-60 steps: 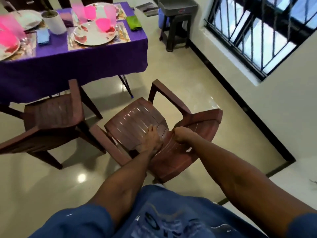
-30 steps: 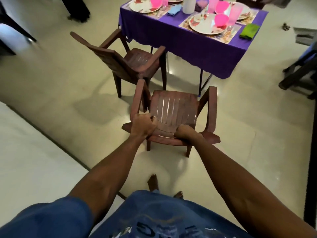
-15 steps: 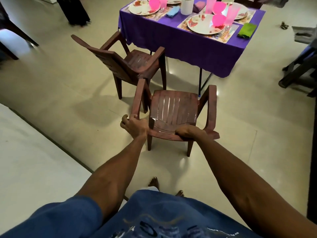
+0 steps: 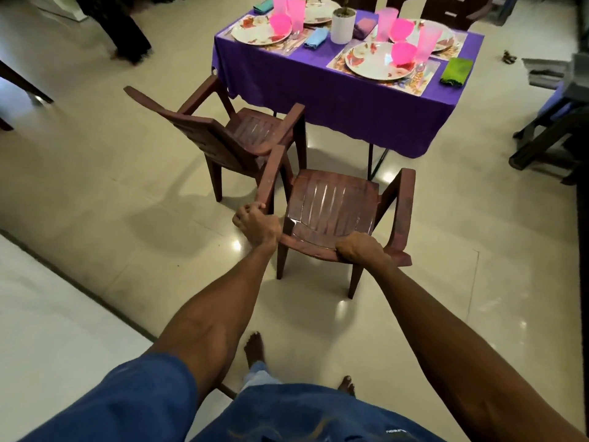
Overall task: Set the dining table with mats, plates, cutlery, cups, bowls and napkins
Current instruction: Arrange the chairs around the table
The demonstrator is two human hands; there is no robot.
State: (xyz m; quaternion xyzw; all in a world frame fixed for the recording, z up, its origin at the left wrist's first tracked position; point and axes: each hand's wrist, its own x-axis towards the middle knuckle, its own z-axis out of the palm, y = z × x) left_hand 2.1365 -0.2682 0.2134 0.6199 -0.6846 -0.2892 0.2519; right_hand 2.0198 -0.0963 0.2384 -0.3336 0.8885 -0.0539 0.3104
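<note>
Nearest, two bare feet (image 4: 255,347) stand on pale tile, arms stretched forward to a brown plastic chair (image 4: 331,202). Left hand (image 4: 255,223) has its fingers curled tight round the near end of the left armrest; right hand (image 4: 358,252) clamps the top edge of the backrest. To place it well, lift or slide it evenly with both hands, keeping it square to the table (image 4: 334,100) and clear of the second chair (image 4: 236,135) just beside it on the left. Beyond, the purple-clothed table already carries mats, plates (image 4: 376,62), pink cups (image 4: 428,43), bowls and napkins (image 4: 455,71)
</note>
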